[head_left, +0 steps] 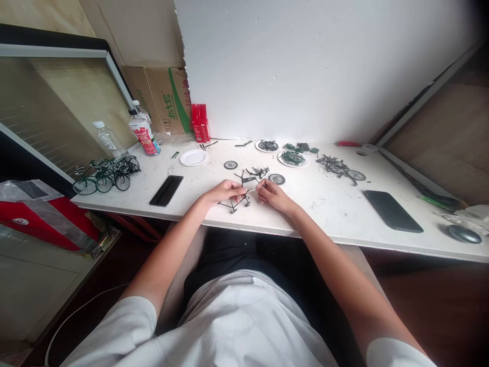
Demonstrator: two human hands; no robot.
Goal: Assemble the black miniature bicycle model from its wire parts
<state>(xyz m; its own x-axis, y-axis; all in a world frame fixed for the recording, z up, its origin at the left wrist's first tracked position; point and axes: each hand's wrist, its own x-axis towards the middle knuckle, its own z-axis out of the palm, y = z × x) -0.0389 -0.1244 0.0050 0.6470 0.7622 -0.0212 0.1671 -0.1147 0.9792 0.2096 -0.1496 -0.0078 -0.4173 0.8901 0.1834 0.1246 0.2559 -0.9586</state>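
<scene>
My left hand (226,191) is closed, its thumb and fingertips pinching a dark piece of a model bicycle frame (229,206) near the table's front edge. My right hand (274,195) is also closed, around what looks like a small screwdriver (251,190); its thin silver shaft points left to the piece at my left fingertips. Just beyond my hands lie a black frame part (250,179) and a heap of small dark parts (261,172). One spoked wheel (277,179) lies behind my right hand, another wheel (231,164) farther back.
Assembled model bicycles (103,178) stand at the left, near a phone (166,190) and bottles (144,133). Behind are a white paper plate (193,158), a plate of green parts (292,159) and a plate of black parts (267,146). At right lie loose parts (336,167), a dark slab (393,210) and a mouse (463,234).
</scene>
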